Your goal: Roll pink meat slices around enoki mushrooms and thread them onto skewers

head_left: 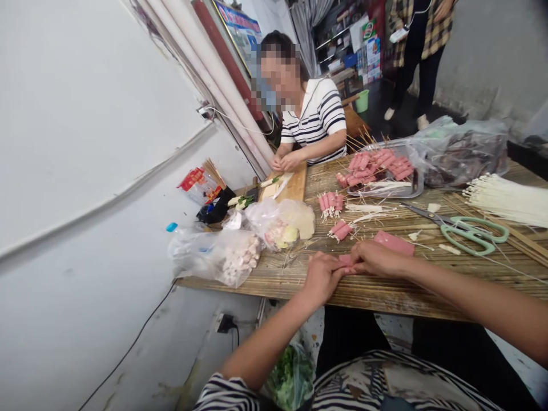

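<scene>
My left hand point(322, 276) and my right hand point(373, 260) meet near the front edge of the wooden table. Between them their fingers pinch a pink meat slice point(346, 260), mostly covered by the fingers. Just beyond my right hand lies a flat stack of pink meat slices point(394, 242). Past my hands sit small pink rolls point(341, 230) with white enoki ends poking out, and another row of rolls point(331, 202) stands behind them. Loose enoki mushrooms point(363, 209) lie to their right. Whether enoki is inside the held slice is hidden.
Green-handled scissors point(475, 234) lie at right beside a large enoki bunch point(509, 197) and bamboo skewers point(520, 240). A plastic tray point(417, 185) holds skewered rolls. Filled plastic bags point(240, 257) line the left. Across the table, a person point(314, 120) works at a cutting board point(298, 185).
</scene>
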A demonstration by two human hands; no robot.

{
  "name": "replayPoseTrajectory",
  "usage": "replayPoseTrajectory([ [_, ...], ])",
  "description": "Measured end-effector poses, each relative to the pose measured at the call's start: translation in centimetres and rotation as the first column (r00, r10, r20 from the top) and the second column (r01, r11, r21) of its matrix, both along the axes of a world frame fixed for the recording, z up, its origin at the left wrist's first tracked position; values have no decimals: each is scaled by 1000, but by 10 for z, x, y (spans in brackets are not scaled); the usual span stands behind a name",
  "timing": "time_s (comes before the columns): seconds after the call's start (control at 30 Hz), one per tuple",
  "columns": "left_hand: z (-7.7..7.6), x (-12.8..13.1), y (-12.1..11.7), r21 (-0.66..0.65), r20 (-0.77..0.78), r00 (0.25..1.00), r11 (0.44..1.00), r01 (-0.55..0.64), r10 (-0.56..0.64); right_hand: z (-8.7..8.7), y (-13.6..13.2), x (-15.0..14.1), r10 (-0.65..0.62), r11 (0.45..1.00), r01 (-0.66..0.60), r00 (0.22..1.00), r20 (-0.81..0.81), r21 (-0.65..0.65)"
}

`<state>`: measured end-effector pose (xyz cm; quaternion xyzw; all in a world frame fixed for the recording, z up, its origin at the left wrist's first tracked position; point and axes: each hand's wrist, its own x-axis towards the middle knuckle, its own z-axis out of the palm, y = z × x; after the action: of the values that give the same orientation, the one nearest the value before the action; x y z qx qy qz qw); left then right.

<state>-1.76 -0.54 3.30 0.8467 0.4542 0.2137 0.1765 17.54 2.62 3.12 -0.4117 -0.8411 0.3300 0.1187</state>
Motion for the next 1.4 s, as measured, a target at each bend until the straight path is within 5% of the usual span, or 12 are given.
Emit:
replayPoseTrajectory([
  [0.17,-17,-5,-11,331,-88,990,935,129,-106,3,2,-1,-36,997,38,999,24,-72],
  [0.33,-17,-4,-4,269,-173,975,945,186,-143,4,1,0,-59,993,60,998,17,-99],
  [0.43,-9,-2,3,179,-178,969,963,203,-171,-1,-10,0,-47,992,43,998,28,120],
  [0.53,-3,-1,9,105,-140,964,965,240,-225,-8,-26,0,-34,891,12,999,41,455],
  [0.6,0,-1,13,64,-112,960,962,265,-257,-12,-34,0,-13,838,-18,998,54,545],
  [0.73,1,-1,15,32,-122,969,975,221,-216,-15,-35,-1,15,856,-56,996,84,514],
  [0.93,-15,-6,-4,251,-105,992,963,101,-77,-15,-24,-3,-1,891,-10,1000,24,453],
  [1.1,-28,-7,-8,339,-115,987,930,143,-110,-22,-12,-2,33,915,-47,999,43,400],
  [1.27,-21,-1,1,272,-116,988,953,134,-105,-11,-9,2,67,936,-77,997,43,343],
  [1.4,-9,1,11,127,-106,982,977,169,-156,-3,-20,3,-4,891,-40,995,97,453],
])
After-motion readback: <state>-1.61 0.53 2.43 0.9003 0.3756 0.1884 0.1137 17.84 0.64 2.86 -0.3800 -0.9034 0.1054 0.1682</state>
